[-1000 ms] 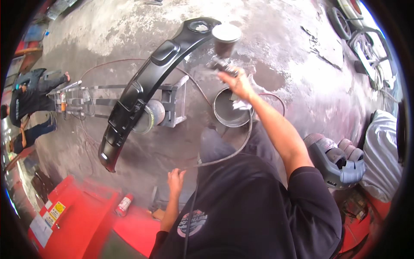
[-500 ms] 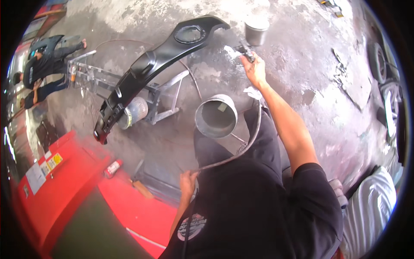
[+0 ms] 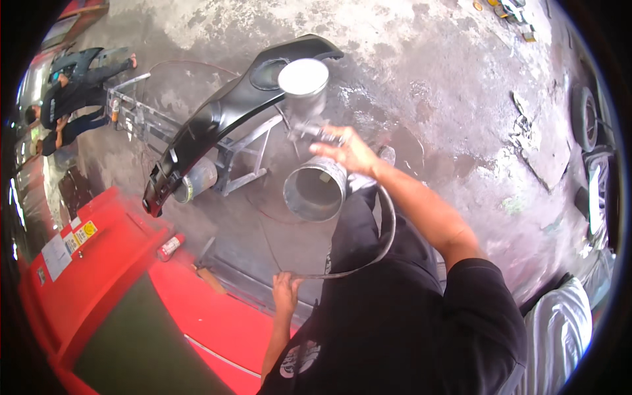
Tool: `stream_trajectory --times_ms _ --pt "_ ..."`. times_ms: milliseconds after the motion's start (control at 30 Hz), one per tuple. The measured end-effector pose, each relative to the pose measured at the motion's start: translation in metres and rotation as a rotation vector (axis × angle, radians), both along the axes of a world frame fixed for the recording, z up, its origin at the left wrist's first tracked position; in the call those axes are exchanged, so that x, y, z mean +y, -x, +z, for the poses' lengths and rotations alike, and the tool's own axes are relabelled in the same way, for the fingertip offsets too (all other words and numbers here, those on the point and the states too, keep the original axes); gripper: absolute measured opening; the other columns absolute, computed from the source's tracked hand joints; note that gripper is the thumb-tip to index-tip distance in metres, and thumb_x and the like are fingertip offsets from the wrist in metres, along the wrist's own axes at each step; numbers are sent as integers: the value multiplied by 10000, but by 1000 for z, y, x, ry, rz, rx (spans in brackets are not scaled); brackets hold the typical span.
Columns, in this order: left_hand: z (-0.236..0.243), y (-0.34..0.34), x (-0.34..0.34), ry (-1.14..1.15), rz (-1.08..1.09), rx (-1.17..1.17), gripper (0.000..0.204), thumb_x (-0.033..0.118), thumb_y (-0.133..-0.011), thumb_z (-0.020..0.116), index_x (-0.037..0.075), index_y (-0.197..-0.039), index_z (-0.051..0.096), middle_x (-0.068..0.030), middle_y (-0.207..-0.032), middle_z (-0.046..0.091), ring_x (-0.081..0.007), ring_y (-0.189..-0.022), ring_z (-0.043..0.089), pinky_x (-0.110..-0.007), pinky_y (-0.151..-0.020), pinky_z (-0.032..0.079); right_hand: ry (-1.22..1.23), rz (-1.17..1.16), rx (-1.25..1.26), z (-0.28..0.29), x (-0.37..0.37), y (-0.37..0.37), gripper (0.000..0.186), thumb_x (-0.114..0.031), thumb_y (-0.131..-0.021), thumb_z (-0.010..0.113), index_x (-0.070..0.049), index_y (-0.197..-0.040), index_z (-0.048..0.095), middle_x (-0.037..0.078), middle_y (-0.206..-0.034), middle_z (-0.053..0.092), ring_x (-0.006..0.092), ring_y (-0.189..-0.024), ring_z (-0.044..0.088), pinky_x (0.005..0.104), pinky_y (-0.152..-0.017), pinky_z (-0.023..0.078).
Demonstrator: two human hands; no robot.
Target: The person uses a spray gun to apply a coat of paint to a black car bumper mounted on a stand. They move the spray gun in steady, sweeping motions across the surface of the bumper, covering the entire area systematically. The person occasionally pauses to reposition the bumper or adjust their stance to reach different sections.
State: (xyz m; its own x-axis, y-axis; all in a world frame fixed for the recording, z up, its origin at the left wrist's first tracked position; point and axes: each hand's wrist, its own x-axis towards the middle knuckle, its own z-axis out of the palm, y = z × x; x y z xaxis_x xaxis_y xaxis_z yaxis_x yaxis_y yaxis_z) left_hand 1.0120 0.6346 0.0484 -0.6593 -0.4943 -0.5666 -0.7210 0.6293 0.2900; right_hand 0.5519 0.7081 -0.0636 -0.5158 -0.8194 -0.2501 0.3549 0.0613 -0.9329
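Note:
My right hand (image 3: pixel 349 151) is closed around a spray gun (image 3: pixel 316 133), whose metal cup with a white lid (image 3: pixel 303 78) stands on top. The gun is close to a long black car bumper (image 3: pixel 224 108), which rests on a metal frame stand (image 3: pixel 247 155); the cup hides part of the bumper's round opening. From the gun a hose (image 3: pixel 388 230) loops down past my legs. My left hand (image 3: pixel 285 289) grips that hose at the lower left. An open metal bucket (image 3: pixel 316 192) is below the gun, by my legs.
Another bucket (image 3: pixel 199 179) sits under the bumper. A red car (image 3: pixel 217 329) with an opened panel is at lower left, a red can (image 3: pixel 170 247) on it. At far left is another person (image 3: pixel 72 99). Tires (image 3: pixel 583 118) and a silver cover (image 3: pixel 559 336) line the right.
My right hand has swung left and nearer with the spray gun, from beyond the bumper's end to beside the bumper. The hose loop shifted along; my left hand still holds it.

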Motion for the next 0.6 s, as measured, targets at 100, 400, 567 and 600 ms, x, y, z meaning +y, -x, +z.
stream_trajectory --times_ms 100,400,567,600 --pt "-12 14 9 -17 73 36 269 219 -931 754 4 -1071 674 -198 -1082 672 -428 -1035 586 -501 -913 487 -117 -242 -109 -74 2 41 419 -117 -1003 755 -77 -1413 675 59 -1161 750 128 -1008 672 303 -891 550" --pt "-66 80 -25 -40 152 61 265 216 -955 760 -13 -1080 709 -186 -1057 704 -392 -1046 616 -463 -926 500 -894 -559 577 -265 27 180 499 -423 -958 754 31 -1163 724 259 -973 764 378 -916 758 455 -822 578" --pt "-73 98 -52 -70 179 60 264 215 -947 762 -8 -1082 716 -180 -1072 713 -397 -1055 620 -472 -935 500 -881 -467 680 -273 22 188 515 -418 -969 736 40 -1204 706 278 -960 754 464 -941 735 493 -848 567" --pt "-72 91 -51 -89 183 52 263 215 -943 762 -8 -1077 718 -182 -1086 716 -404 -1062 622 -480 -936 499 -805 -378 584 -234 15 176 488 -399 -975 737 37 -1190 710 262 -914 755 455 -894 739 483 -817 567"
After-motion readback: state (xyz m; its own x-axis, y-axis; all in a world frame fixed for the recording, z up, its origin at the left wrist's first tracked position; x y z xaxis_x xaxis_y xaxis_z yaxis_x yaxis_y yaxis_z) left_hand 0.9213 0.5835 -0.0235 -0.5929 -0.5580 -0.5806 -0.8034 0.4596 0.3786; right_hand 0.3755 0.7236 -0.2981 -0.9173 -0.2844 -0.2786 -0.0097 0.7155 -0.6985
